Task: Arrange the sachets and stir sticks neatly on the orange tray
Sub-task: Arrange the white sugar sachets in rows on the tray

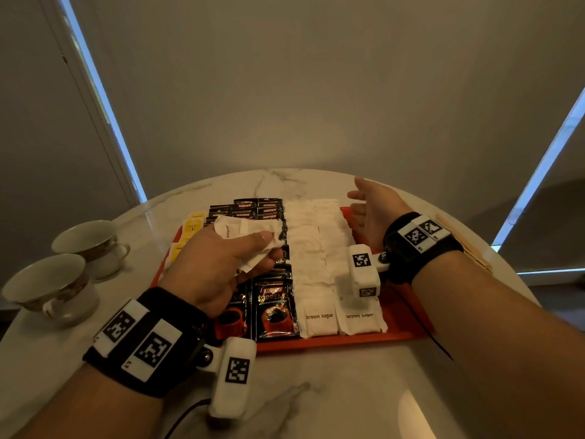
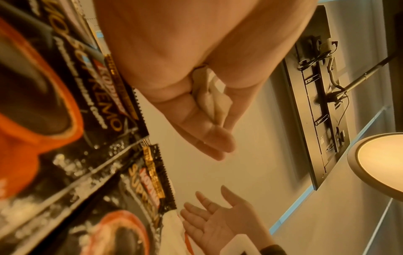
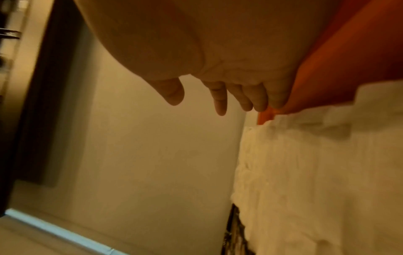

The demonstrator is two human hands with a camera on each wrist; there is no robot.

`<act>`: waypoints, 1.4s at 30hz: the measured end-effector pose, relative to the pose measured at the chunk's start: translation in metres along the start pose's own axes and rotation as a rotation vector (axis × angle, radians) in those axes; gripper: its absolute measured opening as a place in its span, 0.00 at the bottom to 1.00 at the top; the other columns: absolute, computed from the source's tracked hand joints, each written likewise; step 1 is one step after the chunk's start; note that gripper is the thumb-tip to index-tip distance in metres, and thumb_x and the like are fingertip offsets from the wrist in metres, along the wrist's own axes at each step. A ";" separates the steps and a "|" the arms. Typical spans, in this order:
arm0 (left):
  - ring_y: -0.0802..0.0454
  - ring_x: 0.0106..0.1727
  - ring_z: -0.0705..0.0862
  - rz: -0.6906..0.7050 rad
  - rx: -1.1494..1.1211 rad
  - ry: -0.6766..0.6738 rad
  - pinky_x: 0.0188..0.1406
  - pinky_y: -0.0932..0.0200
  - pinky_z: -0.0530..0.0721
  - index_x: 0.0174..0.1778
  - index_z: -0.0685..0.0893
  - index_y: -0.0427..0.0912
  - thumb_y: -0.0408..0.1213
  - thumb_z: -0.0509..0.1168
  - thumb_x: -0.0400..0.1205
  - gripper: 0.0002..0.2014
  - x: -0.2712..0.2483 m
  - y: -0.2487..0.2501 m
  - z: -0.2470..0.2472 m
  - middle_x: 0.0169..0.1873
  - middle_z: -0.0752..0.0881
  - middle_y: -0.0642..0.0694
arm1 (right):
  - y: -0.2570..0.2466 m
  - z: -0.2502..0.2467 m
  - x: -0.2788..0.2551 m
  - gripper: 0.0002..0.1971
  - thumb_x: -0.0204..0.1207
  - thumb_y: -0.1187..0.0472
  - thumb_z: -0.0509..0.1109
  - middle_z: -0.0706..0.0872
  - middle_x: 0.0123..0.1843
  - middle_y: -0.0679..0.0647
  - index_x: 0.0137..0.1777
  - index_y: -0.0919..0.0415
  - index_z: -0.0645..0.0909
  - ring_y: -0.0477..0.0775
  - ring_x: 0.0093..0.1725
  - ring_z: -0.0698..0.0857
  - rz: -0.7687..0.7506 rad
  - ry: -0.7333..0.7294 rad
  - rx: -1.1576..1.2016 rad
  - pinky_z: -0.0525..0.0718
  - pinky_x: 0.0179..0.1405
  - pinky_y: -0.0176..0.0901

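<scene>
We pinch white sachets (image 1: 250, 236) in our left hand (image 1: 218, 264) over the tray (image 1: 364, 339); right hand (image 1: 373, 210) spread, empty.

The left hand (image 1: 218, 264) covers most of the near-left coffee sachet (image 1: 231, 315) and the tray's (image 1: 348, 342) left side. The white sachets it holds (image 1: 253, 236) hide part of the coffee rows behind. The right wrist camera box (image 1: 364, 270) blocks some brown sugar sachets (image 1: 319, 318). The stir sticks (image 1: 465, 245) lie half hidden behind the right wristband. Print on the yellow sachets (image 1: 193, 228) is too small to read. In the right wrist view the white sachets (image 3: 316, 172) are blurred and cut off.
</scene>
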State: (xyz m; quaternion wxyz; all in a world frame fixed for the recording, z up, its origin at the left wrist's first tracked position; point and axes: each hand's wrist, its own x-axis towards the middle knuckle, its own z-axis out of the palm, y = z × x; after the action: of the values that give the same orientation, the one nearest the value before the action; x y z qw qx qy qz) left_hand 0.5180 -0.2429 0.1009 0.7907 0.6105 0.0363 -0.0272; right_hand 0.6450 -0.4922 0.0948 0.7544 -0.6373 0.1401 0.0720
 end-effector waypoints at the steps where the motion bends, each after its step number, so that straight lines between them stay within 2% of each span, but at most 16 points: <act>1: 0.45 0.44 0.95 0.008 0.016 -0.005 0.32 0.62 0.90 0.58 0.89 0.34 0.27 0.73 0.82 0.09 0.000 0.000 0.001 0.48 0.95 0.36 | -0.002 0.001 -0.006 0.20 0.84 0.41 0.65 0.72 0.83 0.62 0.63 0.56 0.81 0.63 0.81 0.72 -0.055 0.033 0.006 0.70 0.82 0.61; 3: 0.49 0.40 0.94 0.018 0.053 0.002 0.30 0.62 0.89 0.55 0.89 0.37 0.28 0.75 0.80 0.09 -0.001 0.000 0.002 0.45 0.95 0.39 | -0.005 0.010 -0.029 0.18 0.86 0.46 0.67 0.78 0.79 0.57 0.66 0.58 0.83 0.58 0.81 0.72 -0.179 0.035 0.010 0.70 0.81 0.55; 5: 0.51 0.38 0.93 0.023 0.088 0.017 0.28 0.62 0.87 0.54 0.89 0.38 0.28 0.77 0.78 0.11 -0.002 0.001 0.003 0.44 0.95 0.41 | -0.004 0.025 -0.059 0.14 0.84 0.52 0.71 0.86 0.69 0.55 0.63 0.59 0.85 0.55 0.74 0.81 -0.276 -0.080 -0.041 0.76 0.77 0.54; 7: 0.51 0.38 0.92 0.035 0.116 0.023 0.27 0.62 0.85 0.54 0.89 0.40 0.28 0.79 0.76 0.12 -0.004 0.002 0.003 0.43 0.95 0.42 | 0.000 0.039 -0.089 0.13 0.80 0.56 0.75 0.92 0.59 0.58 0.60 0.62 0.87 0.53 0.61 0.89 -0.272 -0.287 -0.204 0.85 0.66 0.52; 9: 0.51 0.37 0.91 0.056 0.140 0.023 0.27 0.62 0.85 0.53 0.88 0.43 0.30 0.79 0.76 0.12 -0.007 0.003 0.004 0.42 0.95 0.44 | 0.006 0.050 -0.108 0.15 0.77 0.58 0.78 0.93 0.48 0.56 0.59 0.66 0.88 0.50 0.45 0.90 -0.232 -0.435 -0.352 0.88 0.50 0.45; 12: 0.52 0.35 0.90 0.067 0.131 0.019 0.25 0.62 0.84 0.56 0.89 0.40 0.32 0.78 0.79 0.11 -0.009 0.003 0.005 0.41 0.94 0.43 | 0.016 0.056 -0.113 0.13 0.78 0.62 0.77 0.90 0.37 0.52 0.57 0.71 0.86 0.46 0.34 0.87 -0.246 -0.413 -0.323 0.84 0.36 0.39; 16: 0.51 0.29 0.88 0.027 0.089 0.022 0.22 0.62 0.84 0.56 0.87 0.34 0.32 0.75 0.82 0.09 -0.008 0.004 0.006 0.33 0.92 0.40 | 0.020 0.055 -0.109 0.06 0.79 0.63 0.77 0.90 0.41 0.57 0.51 0.66 0.88 0.50 0.38 0.87 -0.270 -0.318 -0.168 0.85 0.40 0.43; 19: 0.49 0.33 0.90 0.009 0.152 -0.004 0.23 0.60 0.84 0.57 0.87 0.36 0.31 0.77 0.80 0.12 -0.008 0.002 0.006 0.36 0.93 0.42 | 0.022 0.056 -0.108 0.06 0.81 0.64 0.74 0.91 0.43 0.58 0.53 0.66 0.88 0.52 0.41 0.88 -0.248 -0.275 -0.059 0.86 0.42 0.44; 23: 0.51 0.35 0.89 0.015 0.161 -0.029 0.25 0.61 0.82 0.54 0.90 0.39 0.47 0.81 0.68 0.22 -0.009 0.004 0.005 0.41 0.94 0.43 | 0.020 0.054 -0.107 0.07 0.83 0.61 0.72 0.92 0.42 0.56 0.51 0.63 0.90 0.54 0.43 0.90 -0.334 -0.283 -0.200 0.88 0.45 0.49; 25: 0.50 0.36 0.87 0.022 0.190 -0.039 0.27 0.60 0.79 0.50 0.92 0.44 0.51 0.81 0.66 0.20 -0.009 0.006 0.003 0.43 0.95 0.42 | 0.019 0.053 -0.111 0.06 0.80 0.60 0.75 0.94 0.45 0.59 0.50 0.63 0.91 0.59 0.46 0.92 -0.384 -0.314 -0.294 0.90 0.52 0.54; 28: 0.49 0.38 0.87 0.038 0.253 -0.048 0.27 0.60 0.79 0.47 0.92 0.45 0.42 0.79 0.77 0.07 -0.010 0.004 0.002 0.45 0.95 0.41 | 0.020 0.054 -0.112 0.12 0.72 0.58 0.79 0.94 0.45 0.59 0.49 0.66 0.89 0.60 0.45 0.94 -0.428 -0.321 -0.269 0.93 0.45 0.50; 31: 0.52 0.34 0.87 0.069 0.184 0.031 0.24 0.60 0.81 0.48 0.90 0.44 0.38 0.78 0.79 0.05 -0.007 0.003 0.003 0.39 0.93 0.45 | 0.021 0.053 -0.110 0.21 0.67 0.56 0.81 0.93 0.45 0.57 0.55 0.69 0.86 0.56 0.44 0.92 -0.341 -0.362 -0.141 0.91 0.40 0.44; 34: 0.52 0.29 0.86 0.096 0.110 0.064 0.23 0.60 0.84 0.51 0.88 0.40 0.33 0.77 0.80 0.07 -0.006 0.003 0.006 0.35 0.92 0.44 | 0.022 0.048 -0.111 0.14 0.72 0.64 0.80 0.93 0.47 0.58 0.55 0.67 0.87 0.54 0.44 0.91 -0.249 -0.436 -0.225 0.92 0.45 0.47; 38: 0.50 0.31 0.89 0.071 0.149 0.022 0.24 0.61 0.84 0.49 0.88 0.37 0.32 0.76 0.81 0.05 -0.008 0.002 0.008 0.34 0.91 0.41 | 0.016 0.040 -0.103 0.05 0.77 0.71 0.76 0.90 0.43 0.60 0.51 0.65 0.89 0.53 0.38 0.85 -0.299 -0.284 -0.243 0.86 0.40 0.45; 40: 0.51 0.30 0.88 0.064 0.135 0.035 0.22 0.62 0.83 0.45 0.89 0.38 0.29 0.74 0.82 0.01 -0.008 0.003 0.006 0.34 0.90 0.39 | 0.015 0.032 -0.096 0.05 0.76 0.71 0.76 0.89 0.41 0.61 0.49 0.63 0.91 0.53 0.36 0.81 -0.289 -0.174 -0.367 0.80 0.36 0.46; 42: 0.51 0.32 0.89 0.069 0.119 0.066 0.22 0.62 0.83 0.43 0.90 0.38 0.27 0.71 0.82 0.05 -0.005 0.004 0.003 0.37 0.90 0.39 | 0.017 0.025 -0.090 0.05 0.74 0.68 0.76 0.91 0.41 0.63 0.45 0.59 0.93 0.54 0.36 0.80 -0.263 -0.106 -0.573 0.77 0.35 0.50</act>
State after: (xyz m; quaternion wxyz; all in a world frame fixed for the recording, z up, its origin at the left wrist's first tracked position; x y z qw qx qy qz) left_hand 0.5135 -0.2449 0.1055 0.7519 0.6578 0.0398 0.0182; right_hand 0.5573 -0.4579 0.1098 0.5531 -0.8319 -0.0088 0.0435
